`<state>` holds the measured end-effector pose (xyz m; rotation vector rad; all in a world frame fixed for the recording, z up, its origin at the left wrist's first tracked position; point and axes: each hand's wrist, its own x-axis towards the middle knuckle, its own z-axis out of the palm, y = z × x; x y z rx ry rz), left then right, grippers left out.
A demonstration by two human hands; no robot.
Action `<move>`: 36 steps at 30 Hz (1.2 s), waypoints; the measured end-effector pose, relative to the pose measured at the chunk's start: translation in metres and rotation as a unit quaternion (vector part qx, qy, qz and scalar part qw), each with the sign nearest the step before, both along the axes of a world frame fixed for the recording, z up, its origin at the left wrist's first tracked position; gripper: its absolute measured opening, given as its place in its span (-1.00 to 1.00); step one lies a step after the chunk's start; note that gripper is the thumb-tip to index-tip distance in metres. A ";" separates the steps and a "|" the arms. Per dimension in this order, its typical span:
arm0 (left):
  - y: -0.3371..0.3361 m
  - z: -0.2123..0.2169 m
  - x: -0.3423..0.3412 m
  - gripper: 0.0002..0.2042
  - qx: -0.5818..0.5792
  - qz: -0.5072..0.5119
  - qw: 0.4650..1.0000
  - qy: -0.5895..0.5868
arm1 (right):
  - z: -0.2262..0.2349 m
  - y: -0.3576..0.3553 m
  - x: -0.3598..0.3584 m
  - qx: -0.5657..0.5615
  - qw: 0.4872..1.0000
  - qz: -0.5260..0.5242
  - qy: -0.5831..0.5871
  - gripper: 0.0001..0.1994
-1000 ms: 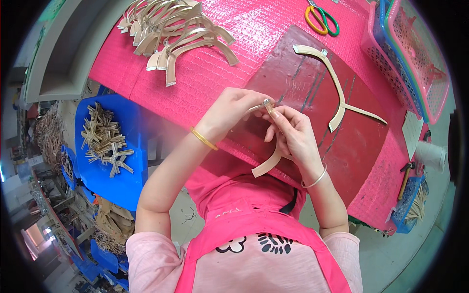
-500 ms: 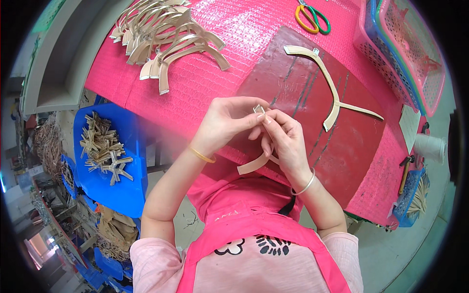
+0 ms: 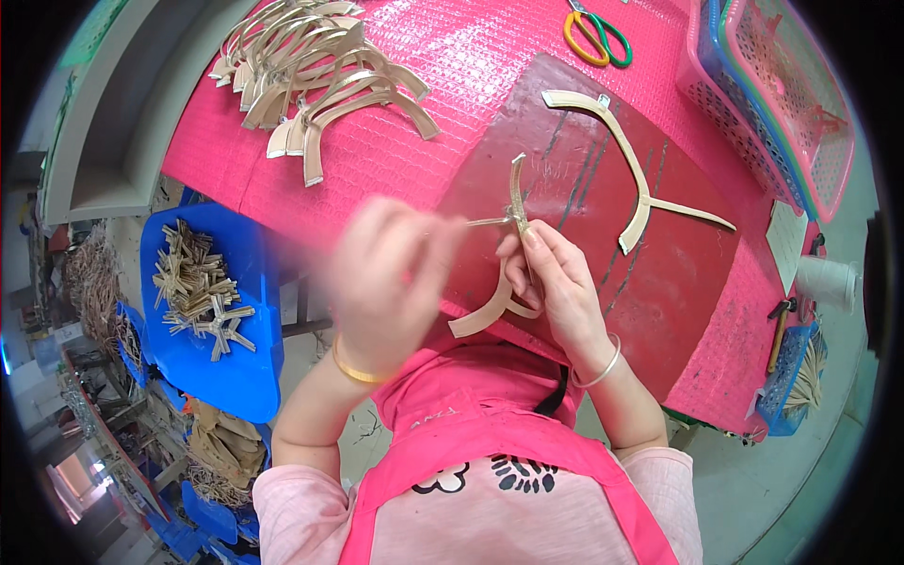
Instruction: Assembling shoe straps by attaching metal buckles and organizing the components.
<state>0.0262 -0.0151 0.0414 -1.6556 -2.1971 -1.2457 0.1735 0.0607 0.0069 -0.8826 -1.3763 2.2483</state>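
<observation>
My right hand (image 3: 557, 281) is closed on a strap piece, pinching it between thumb and fingers. Its narrow gold arm (image 3: 517, 184) stands up past the fingertips, and a wider beige strap (image 3: 482, 316) hangs below the hand. A thin strip (image 3: 488, 222) runs sideways from the piece toward my left hand (image 3: 388, 282). Motion smears that hand, so whether its fingers grip the strip's end does not show. Beyond my right hand, another beige branched strap (image 3: 633, 160) lies on the dark red mat (image 3: 584, 198).
Many beige straps (image 3: 325, 94) are piled at the table's far left. Scissors (image 3: 597, 40) with yellow and green handles lie at the back. Nested plastic baskets (image 3: 706, 85) and a white thread spool (image 3: 829, 285) are at the right. A blue tray (image 3: 254, 344) holds gold strap pieces (image 3: 196, 278).
My left hand has moved away to the left and toward me from the fingertips of my right. The gold arm and thin strip now show; a small metallic loop showed between the hands before.
</observation>
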 end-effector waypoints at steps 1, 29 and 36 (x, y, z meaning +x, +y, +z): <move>-0.003 0.003 0.007 -0.88 -0.065 -0.062 0.992 -0.088 | 0.007 -0.002 0.001 -0.034 0.999 0.008 -0.009 -0.81; 0.006 -0.010 0.038 -0.73 -0.080 -0.155 0.696 -0.696 | 0.021 0.021 0.019 0.777 0.624 -0.020 0.075 -0.83; 0.002 -0.008 0.038 -0.73 -0.082 -0.153 0.697 -0.695 | 0.019 0.016 0.028 0.759 0.647 -0.019 0.067 -0.84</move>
